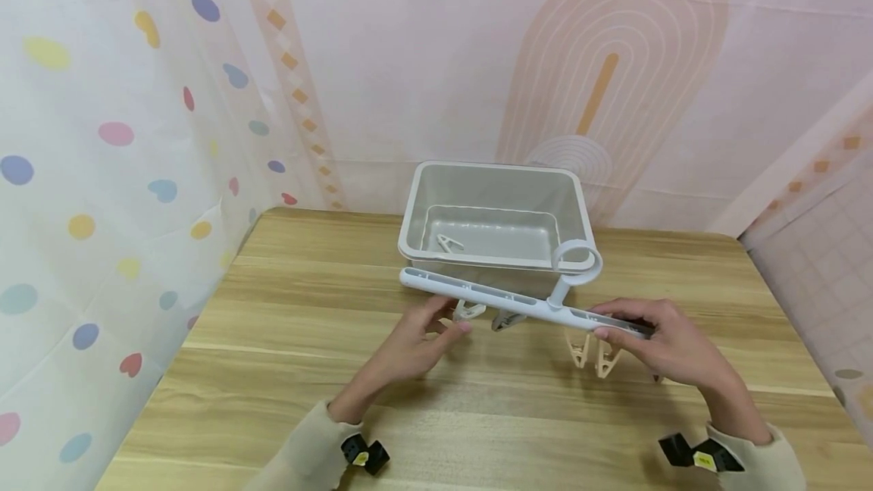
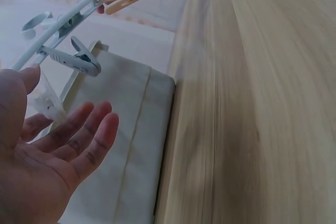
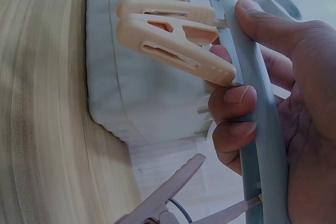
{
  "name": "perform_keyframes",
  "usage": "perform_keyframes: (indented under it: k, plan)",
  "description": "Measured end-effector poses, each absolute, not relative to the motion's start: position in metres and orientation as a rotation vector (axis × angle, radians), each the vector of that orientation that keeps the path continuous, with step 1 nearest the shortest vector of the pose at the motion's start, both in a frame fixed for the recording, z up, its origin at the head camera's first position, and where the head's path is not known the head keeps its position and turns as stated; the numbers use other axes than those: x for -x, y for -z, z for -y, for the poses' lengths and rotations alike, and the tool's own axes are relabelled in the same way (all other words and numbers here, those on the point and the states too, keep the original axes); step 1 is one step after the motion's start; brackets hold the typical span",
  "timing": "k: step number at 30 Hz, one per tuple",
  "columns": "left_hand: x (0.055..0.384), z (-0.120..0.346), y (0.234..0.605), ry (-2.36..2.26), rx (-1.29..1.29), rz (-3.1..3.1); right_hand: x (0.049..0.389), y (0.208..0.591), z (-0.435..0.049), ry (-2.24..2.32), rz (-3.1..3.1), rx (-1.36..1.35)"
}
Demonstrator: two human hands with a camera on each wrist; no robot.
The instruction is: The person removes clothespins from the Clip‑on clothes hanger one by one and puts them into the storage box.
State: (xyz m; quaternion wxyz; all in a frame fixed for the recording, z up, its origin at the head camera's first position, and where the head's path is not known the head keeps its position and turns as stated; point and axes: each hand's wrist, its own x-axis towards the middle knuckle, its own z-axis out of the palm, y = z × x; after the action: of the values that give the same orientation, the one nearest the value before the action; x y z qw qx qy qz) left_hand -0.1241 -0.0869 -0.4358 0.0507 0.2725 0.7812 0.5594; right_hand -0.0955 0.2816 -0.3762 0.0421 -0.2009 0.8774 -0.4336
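A grey bin (image 1: pixel 494 186) stands on the wooden table (image 1: pixel 293 317).

Toward the near edge of the table, the person wears long, pale beige sleeves, the left sleeve (image 1: pixel 303 451) and the right sleeve (image 1: pixel 762 462) each ending in a plain cuff at the wrist. The left hand (image 1: pixel 412 345) and the right hand (image 1: pixel 661 339) are bare, with short, rounded nails visible on the right fingers. A small black device sits at each wrist, the left device (image 1: pixel 352 446) and the right device (image 1: pixel 724 455) both built of angular blocks around a yellow label, its markings too small to read.
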Motion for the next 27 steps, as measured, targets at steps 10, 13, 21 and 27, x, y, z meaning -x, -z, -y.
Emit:
perform_keyframes:
  k: [10,13,21,27]
  plan:
    - [0.122,0.084,0.432,-1.655,-0.792,-2.366,0.095,0.378,-0.281,1.291,-2.706,0.635]
    - [0.123,0.086,0.431,-1.616,-0.783,-2.402,0.096,0.378,-0.281,1.287,-2.705,0.652]
    - [0.125,0.094,0.429,-1.587,-0.848,-2.435,0.096,0.377,-0.282,1.293,-2.685,0.653]
    - [0.126,0.1,0.423,-1.593,-0.9,-2.467,0.095,0.376,-0.282,1.278,-2.719,0.65]
